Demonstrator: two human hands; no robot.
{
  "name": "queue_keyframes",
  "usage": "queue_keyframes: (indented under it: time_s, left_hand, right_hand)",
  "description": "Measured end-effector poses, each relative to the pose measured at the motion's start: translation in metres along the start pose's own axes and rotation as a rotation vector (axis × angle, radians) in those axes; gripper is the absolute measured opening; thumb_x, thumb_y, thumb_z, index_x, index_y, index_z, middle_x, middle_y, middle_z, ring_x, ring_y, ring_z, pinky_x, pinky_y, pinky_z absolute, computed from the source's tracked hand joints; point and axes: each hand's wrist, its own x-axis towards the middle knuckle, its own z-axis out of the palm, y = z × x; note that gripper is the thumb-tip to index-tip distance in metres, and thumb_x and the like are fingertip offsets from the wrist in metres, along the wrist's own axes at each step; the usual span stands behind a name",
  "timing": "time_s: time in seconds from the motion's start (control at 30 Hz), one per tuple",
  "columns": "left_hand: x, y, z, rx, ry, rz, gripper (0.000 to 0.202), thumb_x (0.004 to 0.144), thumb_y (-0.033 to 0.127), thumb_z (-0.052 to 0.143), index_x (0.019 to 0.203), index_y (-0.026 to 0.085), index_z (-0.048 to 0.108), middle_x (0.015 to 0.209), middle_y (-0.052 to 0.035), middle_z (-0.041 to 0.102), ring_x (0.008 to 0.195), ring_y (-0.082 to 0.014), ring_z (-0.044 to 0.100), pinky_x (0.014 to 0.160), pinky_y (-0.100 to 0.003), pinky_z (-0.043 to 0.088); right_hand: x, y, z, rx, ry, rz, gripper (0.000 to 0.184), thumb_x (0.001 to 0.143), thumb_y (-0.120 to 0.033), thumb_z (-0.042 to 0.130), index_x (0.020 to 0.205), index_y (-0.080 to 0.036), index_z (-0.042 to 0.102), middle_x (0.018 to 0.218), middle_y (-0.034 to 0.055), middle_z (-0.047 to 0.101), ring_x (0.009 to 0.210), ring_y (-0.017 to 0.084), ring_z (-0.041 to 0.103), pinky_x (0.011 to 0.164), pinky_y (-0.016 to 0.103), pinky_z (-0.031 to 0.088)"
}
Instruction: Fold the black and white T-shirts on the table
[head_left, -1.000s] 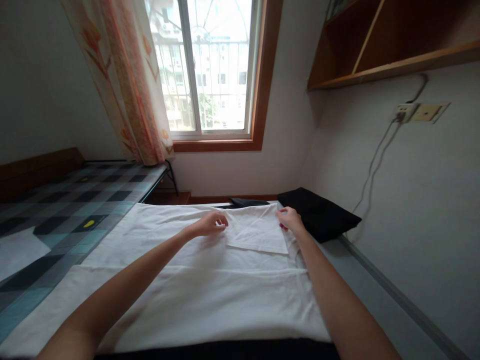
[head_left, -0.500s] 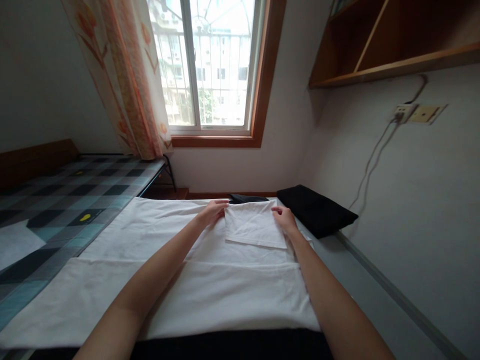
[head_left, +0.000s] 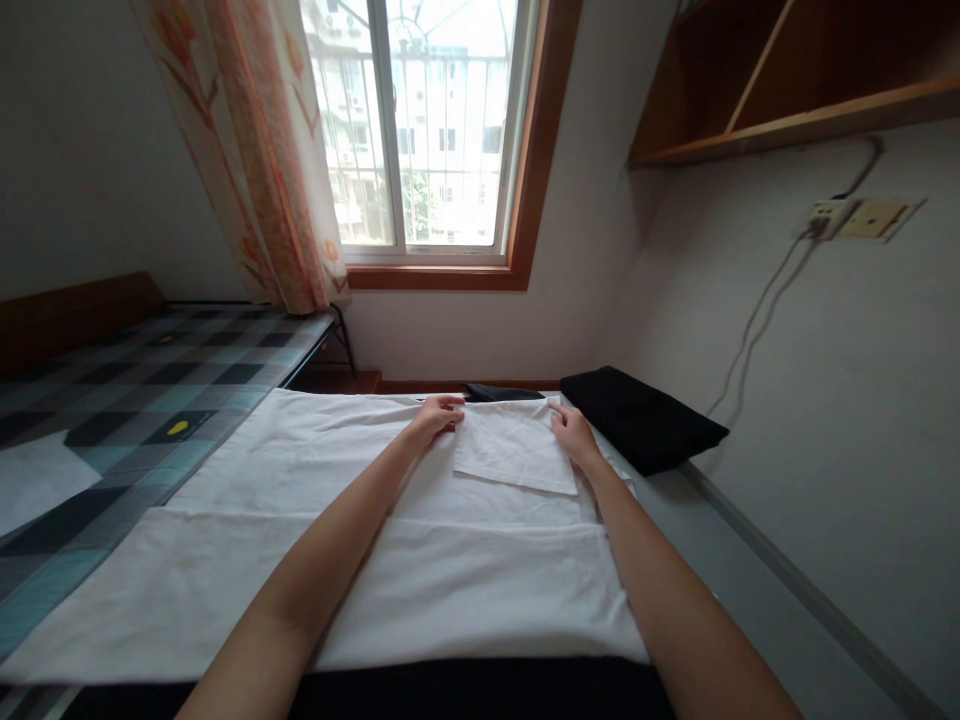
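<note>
A large white T-shirt lies spread on the bed, its near part folded over in a wide band. Near the far right end, a white sleeve-like flap with a stitched hem lies turned over on top. My left hand pinches the flap's far left corner, fingers pointing right. At its far right corner is my right hand, closed on the cloth with the index finger reaching onto it. The fingertips' undersides are hidden.
Folded black cloth lies right of the shirt, against the wall side. A dark item shows behind the flap. On the left stands a checked mattress with a white sheet on it. A shelf and cables are at right.
My right hand has shifted slightly up along the flap's edge, its index finger now straighter. The flap lies a little flatter. The camera view has turned slightly.
</note>
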Motion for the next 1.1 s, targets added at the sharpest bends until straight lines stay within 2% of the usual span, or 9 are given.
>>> queue_keyframes:
  time_s: [0.07, 0.2, 0.4, 0.5, 0.63, 0.73, 0.93, 1.03, 1.1]
  left_hand:
    - [0.000, 0.000, -0.001, -0.010, 0.005, 0.008, 0.043, 0.054, 0.001, 0.075, 0.096, 0.009, 0.069, 0.060, 0.0021, 0.057, 0.051, -0.0082, 0.056, 0.054, -0.021, 0.047]
    - [0.001, -0.001, -0.002, -0.035, 0.043, 0.031, 0.050, 0.057, 0.007, 0.077, 0.105, 0.007, 0.066, 0.062, 0.0022, 0.057, 0.052, -0.0080, 0.056, 0.053, -0.021, 0.046]
    - [-0.007, 0.004, -0.003, -0.026, -0.033, 0.051, 0.051, 0.058, 0.011, 0.078, 0.108, 0.010, 0.066, 0.066, 0.0026, 0.056, 0.057, -0.0076, 0.056, 0.055, -0.019, 0.046]
    - [-0.014, 0.011, -0.009, 0.118, -0.230, -0.005, 0.059, 0.059, 0.020, 0.082, 0.115, 0.017, 0.064, 0.070, 0.0033, 0.056, 0.057, -0.0066, 0.055, 0.052, -0.017, 0.043]
    - [-0.018, 0.021, -0.018, 0.350, -0.436, -0.099, 0.071, 0.056, 0.027, 0.086, 0.123, 0.024, 0.062, 0.068, 0.0074, 0.047, 0.047, -0.0012, 0.043, 0.044, -0.015, 0.037]
    - [-0.019, 0.025, -0.020, 0.370, -0.478, -0.119, 0.076, 0.051, 0.020, 0.087, 0.122, 0.024, 0.063, 0.076, 0.0055, 0.048, 0.050, -0.0004, 0.044, 0.047, -0.015, 0.042]
    - [-0.019, 0.029, -0.025, 0.318, -0.462, -0.156, 0.061, 0.048, 0.016, 0.086, 0.107, 0.019, 0.072, 0.091, -0.0008, 0.052, 0.057, -0.0031, 0.052, 0.049, -0.017, 0.047]
    - [-0.022, 0.033, -0.027, 0.382, -0.435, -0.135, 0.059, 0.050, 0.018, 0.086, 0.106, 0.020, 0.072, 0.090, -0.0008, 0.056, 0.054, -0.0024, 0.049, 0.043, -0.014, 0.040]
    - [-0.022, 0.032, -0.027, 0.425, -0.390, -0.105, 0.060, 0.054, 0.023, 0.085, 0.112, 0.023, 0.069, 0.088, 0.0001, 0.059, 0.051, -0.0022, 0.047, 0.042, -0.014, 0.038]
  right_hand:
    - [0.001, -0.002, -0.002, 0.053, -0.029, 0.020, 0.044, 0.079, -0.015, 0.044, 0.115, -0.009, 0.069, 0.114, 0.0140, 0.068, 0.108, 0.022, 0.062, 0.095, 0.028, 0.045]
    - [-0.004, -0.012, -0.010, 0.063, -0.075, 0.120, 0.038, 0.080, -0.013, 0.046, 0.107, -0.010, 0.072, 0.107, 0.0133, 0.071, 0.105, 0.023, 0.065, 0.092, 0.028, 0.046]
    - [-0.012, -0.025, -0.024, 0.057, -0.191, 0.196, 0.035, 0.079, -0.030, 0.062, 0.109, -0.013, 0.067, 0.082, 0.0066, 0.070, 0.068, 0.018, 0.066, 0.064, 0.025, 0.051]
    - [-0.013, -0.028, -0.031, 0.138, -0.333, 0.259, 0.035, 0.077, -0.033, 0.066, 0.107, -0.016, 0.060, 0.068, -0.0010, 0.060, 0.049, 0.011, 0.056, 0.045, 0.020, 0.044]
    - [-0.014, -0.029, -0.047, 0.255, -0.569, 0.289, 0.043, 0.070, -0.037, 0.076, 0.102, -0.018, 0.055, 0.060, -0.0055, 0.052, 0.045, 0.009, 0.051, 0.039, 0.018, 0.041]
    - [-0.015, -0.029, -0.057, 0.300, -0.690, 0.262, 0.051, 0.063, -0.035, 0.082, 0.103, -0.020, 0.054, 0.059, -0.0068, 0.051, 0.047, 0.009, 0.054, 0.040, 0.017, 0.044]
    - [-0.019, -0.024, -0.064, 0.468, -0.980, 0.252, 0.054, 0.058, -0.033, 0.084, 0.102, -0.018, 0.056, 0.059, -0.0033, 0.060, 0.051, 0.014, 0.062, 0.048, 0.023, 0.052]
    - [-0.018, -0.022, -0.062, 0.435, -0.990, 0.248, 0.048, 0.065, -0.035, 0.080, 0.104, -0.017, 0.059, 0.058, -0.0019, 0.062, 0.047, 0.012, 0.060, 0.044, 0.019, 0.048]
    - [-0.014, -0.021, -0.056, 0.373, -0.841, 0.257, 0.042, 0.075, -0.036, 0.072, 0.110, -0.016, 0.061, 0.058, -0.0007, 0.062, 0.043, 0.009, 0.056, 0.039, 0.015, 0.041]
